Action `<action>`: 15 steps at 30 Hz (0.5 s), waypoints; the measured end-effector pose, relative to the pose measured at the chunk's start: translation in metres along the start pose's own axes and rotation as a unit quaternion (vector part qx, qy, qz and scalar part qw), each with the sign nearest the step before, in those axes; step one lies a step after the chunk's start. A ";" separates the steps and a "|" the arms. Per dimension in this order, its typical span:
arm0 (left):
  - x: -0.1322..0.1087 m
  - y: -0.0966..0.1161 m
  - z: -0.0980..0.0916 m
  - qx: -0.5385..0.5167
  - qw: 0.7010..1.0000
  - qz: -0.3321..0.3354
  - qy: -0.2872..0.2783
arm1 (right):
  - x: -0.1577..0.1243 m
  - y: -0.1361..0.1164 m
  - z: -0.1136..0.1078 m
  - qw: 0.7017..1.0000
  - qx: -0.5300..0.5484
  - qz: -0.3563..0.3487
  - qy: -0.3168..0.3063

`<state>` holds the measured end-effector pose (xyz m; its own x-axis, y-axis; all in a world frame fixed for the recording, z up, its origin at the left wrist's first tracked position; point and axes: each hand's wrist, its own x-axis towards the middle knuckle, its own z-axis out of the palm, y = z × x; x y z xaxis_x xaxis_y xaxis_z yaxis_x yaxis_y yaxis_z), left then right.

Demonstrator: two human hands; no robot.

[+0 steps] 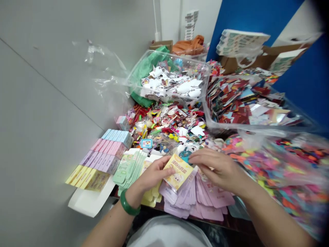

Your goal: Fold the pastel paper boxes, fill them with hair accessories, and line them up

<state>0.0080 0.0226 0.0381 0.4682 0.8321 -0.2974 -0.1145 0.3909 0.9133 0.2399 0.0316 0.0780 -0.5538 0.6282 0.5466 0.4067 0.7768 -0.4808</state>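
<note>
A small yellow printed box (pixel 178 172) is gripped by my left hand (pixel 156 173), thumb across its front. My right hand (pixel 218 168) hovers just right of the box, its fingers bent and close together near a teal item (pixel 185 155); whether they pinch anything is too small to tell. Below the hands lie fanned pink cards (pixel 212 197) and purple cards (pixel 180 200). Green cards (pixel 130 168) are spread left of my left hand, with yellow cards (pixel 151 195) partly behind it.
Stacked small boxes in blue, pink, purple and yellow (pixel 102 157) stand at the left. Mixed trinkets (pixel 169 120) are heaped behind the cards. Two clear bins (pixel 164 92) (pixel 257 127) hold paper pieces. A plastic bag of colourful bits (pixel 288 178) lies at the right.
</note>
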 end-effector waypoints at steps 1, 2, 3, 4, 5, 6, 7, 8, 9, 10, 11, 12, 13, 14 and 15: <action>0.000 0.001 0.001 0.005 1.000 -0.001 0.001 | 0.001 0.001 0.000 1.000 0.002 -0.001 -0.008; 0.000 0.001 0.001 0.009 1.000 -0.004 0.004 | 0.003 0.004 -0.001 1.000 0.002 0.009 -0.006; 0.000 0.002 0.002 0.011 1.000 -0.009 0.008 | 0.006 0.010 -0.005 0.999 -0.004 0.033 0.004; 0.000 0.002 0.002 0.012 1.000 -0.016 0.016 | 0.009 0.018 -0.011 0.997 -0.021 0.076 0.020; 0.000 0.003 0.002 0.011 0.999 -0.024 0.024 | 0.012 0.030 -0.021 0.988 -0.053 0.144 0.033; -0.001 0.003 0.002 0.010 0.999 -0.033 0.031 | 0.016 0.043 -0.033 0.969 -0.094 0.225 0.042; -0.002 0.003 0.001 0.008 0.998 -0.042 0.036 | 0.019 0.059 -0.047 0.937 -0.146 0.316 0.044; -0.002 0.003 0.001 0.003 0.998 -0.050 0.039 | 0.022 0.077 -0.064 0.881 -0.212 0.422 0.031; -0.003 0.003 0.000 -0.002 0.998 -0.056 0.041 | 0.024 0.095 -0.080 0.844 -0.248 0.473 0.040; -0.004 0.002 0.000 -0.010 0.997 -0.061 0.043 | 0.025 0.113 -0.095 0.818 -0.271 0.504 0.050; -0.004 0.001 0.000 -0.018 0.997 -0.063 0.045 | 0.025 0.131 -0.109 0.795 -0.288 0.531 0.055; -0.004 0.000 0.000 -0.025 0.996 -0.065 0.047 | 0.024 0.147 -0.119 0.775 -0.296 0.555 0.056; -0.004 -0.001 0.000 -0.030 0.996 -0.065 0.049 | 0.023 0.162 -0.127 0.761 -0.298 0.574 0.054; -0.004 -0.003 0.000 -0.033 0.996 -0.065 0.052 | 0.021 0.175 -0.131 0.751 -0.293 0.590 0.049; -0.004 -0.004 0.000 -0.035 0.996 -0.065 0.054 | 0.019 0.185 -0.132 0.744 -0.285 0.602 0.044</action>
<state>0.0068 0.0181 0.0359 0.3860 0.8089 -0.4435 -0.1223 0.5214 0.8445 0.4009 0.1932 0.0903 0.5015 0.8651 0.0098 0.8260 -0.4753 -0.3031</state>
